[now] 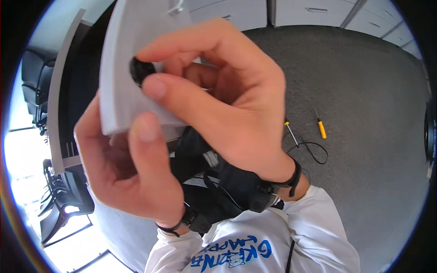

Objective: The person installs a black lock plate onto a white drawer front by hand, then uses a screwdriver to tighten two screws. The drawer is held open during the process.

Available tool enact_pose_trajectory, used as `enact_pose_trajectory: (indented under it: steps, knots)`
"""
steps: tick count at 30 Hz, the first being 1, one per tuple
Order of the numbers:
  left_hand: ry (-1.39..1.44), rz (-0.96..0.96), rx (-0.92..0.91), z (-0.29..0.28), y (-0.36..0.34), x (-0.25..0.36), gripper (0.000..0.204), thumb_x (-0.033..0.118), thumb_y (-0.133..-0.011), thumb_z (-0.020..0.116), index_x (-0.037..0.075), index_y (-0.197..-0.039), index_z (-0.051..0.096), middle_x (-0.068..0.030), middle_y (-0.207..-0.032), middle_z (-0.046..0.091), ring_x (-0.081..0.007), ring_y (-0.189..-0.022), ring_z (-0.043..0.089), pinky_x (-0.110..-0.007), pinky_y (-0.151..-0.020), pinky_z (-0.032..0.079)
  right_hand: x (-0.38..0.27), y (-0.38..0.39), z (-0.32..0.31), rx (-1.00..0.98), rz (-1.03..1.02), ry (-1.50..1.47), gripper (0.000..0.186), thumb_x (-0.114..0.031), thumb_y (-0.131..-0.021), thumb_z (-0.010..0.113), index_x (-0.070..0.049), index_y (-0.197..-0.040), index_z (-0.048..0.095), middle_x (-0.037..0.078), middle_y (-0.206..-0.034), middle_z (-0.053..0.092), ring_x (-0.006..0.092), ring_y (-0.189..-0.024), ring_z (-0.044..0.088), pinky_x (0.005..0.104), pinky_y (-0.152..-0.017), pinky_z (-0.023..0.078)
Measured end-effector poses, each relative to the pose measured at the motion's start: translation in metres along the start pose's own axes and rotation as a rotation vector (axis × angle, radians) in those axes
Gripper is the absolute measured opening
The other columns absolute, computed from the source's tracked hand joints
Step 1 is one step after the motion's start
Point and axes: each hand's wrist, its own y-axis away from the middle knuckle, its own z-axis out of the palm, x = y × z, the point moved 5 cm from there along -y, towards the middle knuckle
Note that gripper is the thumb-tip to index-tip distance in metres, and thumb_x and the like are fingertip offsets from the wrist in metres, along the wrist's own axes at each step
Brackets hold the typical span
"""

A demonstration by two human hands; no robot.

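Observation:
A white panel point(119, 41) stands upright close in front of me, a blurred metal fitting at its top. My left hand point(127, 168) is closed on the panel's lower edge, thumb on the near face. My right hand point(232, 109) pinches a small black rounded piece point(140, 70) between thumb and forefinger against the panel's face, its other fingers curled behind.
On the grey carpet point(368, 127) at the right lie a yellow-handled screwdriver point(322, 128), another yellow-and-black-handled tool point(291, 134) and a black cable point(323, 154). White drawers point(309, 11) line the back. Black chairs point(61, 204) and a grey-edged table point(59, 109) stand left.

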Motion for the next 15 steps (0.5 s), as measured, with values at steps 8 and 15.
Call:
enact_pose_trajectory:
  steps: [8,15]
  knots:
    - [0.110,0.000,-0.024,0.005,0.000,0.005,0.030,0.018,-0.101,0.067,-0.001,-0.124,0.062,-0.0061,-0.102,0.070,-0.0038,-0.076,0.060,-0.016,-0.054,0.040,0.001,0.005,0.015,0.073,-0.069,0.074,0.020,0.000,-0.090,0.068,-0.007,-0.109,0.068,-0.002,-0.071,0.056,0.0024,-0.060,0.046,0.0213,-0.054,0.037]
    - [0.078,0.026,0.014,0.007,0.002,0.003,0.029,0.014,-0.099,0.069,-0.001,-0.123,0.063,-0.0104,-0.112,0.071,-0.0122,-0.090,0.070,-0.020,-0.070,0.054,0.006,0.011,0.014,0.015,-0.076,0.096,0.023,0.000,-0.094,0.064,-0.008,-0.115,0.070,-0.003,-0.073,0.055,0.0030,-0.063,0.046,0.0217,-0.056,0.038]
